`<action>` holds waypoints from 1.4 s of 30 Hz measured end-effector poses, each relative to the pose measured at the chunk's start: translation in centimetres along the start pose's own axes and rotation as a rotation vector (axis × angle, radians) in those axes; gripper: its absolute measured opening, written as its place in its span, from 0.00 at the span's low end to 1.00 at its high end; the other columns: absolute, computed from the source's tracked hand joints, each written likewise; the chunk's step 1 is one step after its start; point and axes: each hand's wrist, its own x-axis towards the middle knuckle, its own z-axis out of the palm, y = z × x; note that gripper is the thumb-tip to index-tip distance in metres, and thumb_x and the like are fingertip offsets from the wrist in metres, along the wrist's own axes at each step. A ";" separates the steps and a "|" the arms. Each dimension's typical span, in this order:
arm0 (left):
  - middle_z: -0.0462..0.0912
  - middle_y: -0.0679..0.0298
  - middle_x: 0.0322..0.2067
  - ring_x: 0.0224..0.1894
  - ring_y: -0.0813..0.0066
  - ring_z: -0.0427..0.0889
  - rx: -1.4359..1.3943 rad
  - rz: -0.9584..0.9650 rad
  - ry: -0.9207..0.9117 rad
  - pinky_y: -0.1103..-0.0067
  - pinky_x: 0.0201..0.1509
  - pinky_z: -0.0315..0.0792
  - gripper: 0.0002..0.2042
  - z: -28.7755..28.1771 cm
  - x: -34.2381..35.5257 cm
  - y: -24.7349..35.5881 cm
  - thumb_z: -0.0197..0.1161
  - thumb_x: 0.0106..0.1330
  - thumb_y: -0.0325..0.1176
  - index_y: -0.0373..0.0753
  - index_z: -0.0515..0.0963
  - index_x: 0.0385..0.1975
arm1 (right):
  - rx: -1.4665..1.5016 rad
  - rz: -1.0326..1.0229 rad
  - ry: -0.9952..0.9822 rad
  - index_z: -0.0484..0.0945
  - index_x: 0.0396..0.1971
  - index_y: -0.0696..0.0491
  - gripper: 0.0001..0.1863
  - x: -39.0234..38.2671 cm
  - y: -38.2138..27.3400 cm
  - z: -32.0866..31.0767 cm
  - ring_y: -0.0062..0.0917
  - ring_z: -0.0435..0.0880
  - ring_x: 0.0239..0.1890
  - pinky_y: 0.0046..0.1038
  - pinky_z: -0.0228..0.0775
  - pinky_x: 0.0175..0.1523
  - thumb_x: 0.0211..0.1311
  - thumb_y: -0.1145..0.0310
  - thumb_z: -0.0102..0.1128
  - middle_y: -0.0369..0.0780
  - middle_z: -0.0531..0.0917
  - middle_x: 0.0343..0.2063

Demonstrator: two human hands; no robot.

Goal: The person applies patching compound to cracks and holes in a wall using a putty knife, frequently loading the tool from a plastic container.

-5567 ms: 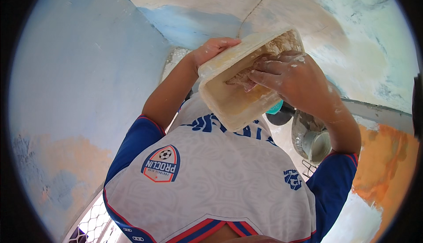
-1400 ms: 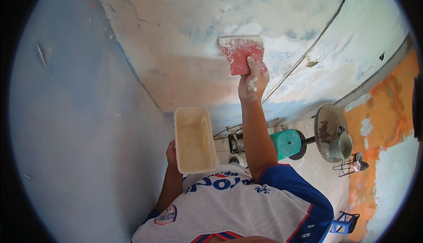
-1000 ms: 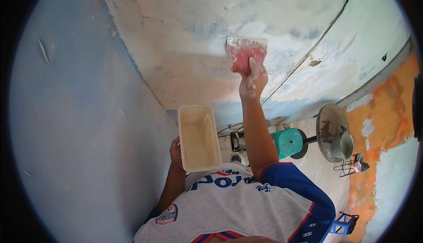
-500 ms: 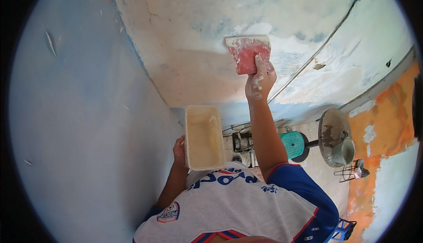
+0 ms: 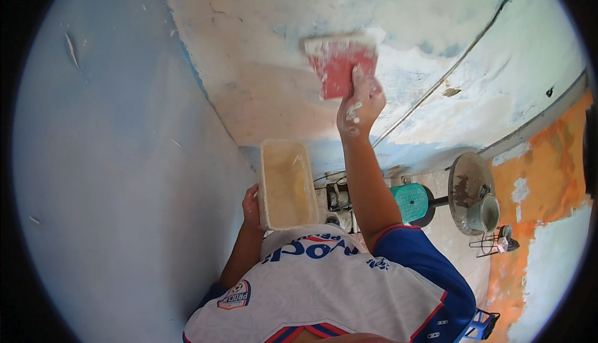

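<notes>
My right hand (image 5: 360, 108) is closed on a red scraper (image 5: 341, 66) with a pale, putty-smeared edge, held up at the patchy off-white wall (image 5: 249, 32), slightly blurred. A fresh white patch lies beside and to the right of the scraper. Lower down, my left hand (image 5: 251, 206) grips the side of a cream plastic tub (image 5: 286, 184), which has a thin pale residue inside. Some of its fingers are behind the tub.
A blue wall (image 5: 106, 187) rises at my left. Below are a green stool (image 5: 408, 201), a round table (image 5: 461, 175) with a grey bucket (image 5: 484, 214), wire racks, dark clutter on the tiles and a blue stool (image 5: 483, 323). An orange patchy wall (image 5: 529, 156) stands at right.
Earlier my right hand was down inside the tub with the scraper; since then it has risen to the wall. In the last half second it moved up and left, and the tub shifted slightly upward.
</notes>
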 end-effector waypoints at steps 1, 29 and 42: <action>0.81 0.51 0.58 0.57 0.58 0.83 0.003 -0.003 0.022 0.67 0.64 0.76 0.31 0.1 0.1 0.0 0.46 0.74 0.52 0.33 0.72 0.65 | 0.017 -0.029 -0.081 0.82 0.37 0.61 0.04 0.8 -1.4 2.1 0.17 0.80 0.33 0.21 0.73 0.37 0.68 0.76 0.65 0.37 0.84 0.33; 0.79 0.52 0.60 0.60 0.57 0.81 0.015 0.089 -0.102 0.66 0.65 0.75 0.32 -1.2 -0.3 0.2 0.43 0.73 0.53 0.34 0.71 0.66 | 0.060 0.186 -0.155 0.78 0.48 0.65 0.15 -2.8 1.1 -0.7 0.27 0.85 0.48 0.30 0.81 0.50 0.71 0.69 0.63 0.43 0.85 0.43; 0.75 0.54 0.65 0.64 0.56 0.78 0.021 0.263 -0.194 0.58 0.67 0.74 0.31 -1.2 -0.4 -0.1 0.47 0.76 0.55 0.40 0.66 0.71 | -0.273 0.345 0.002 0.80 0.41 0.56 0.08 -3.2 7.8 -12.2 0.17 0.81 0.37 0.20 0.76 0.42 0.67 0.72 0.69 0.36 0.84 0.37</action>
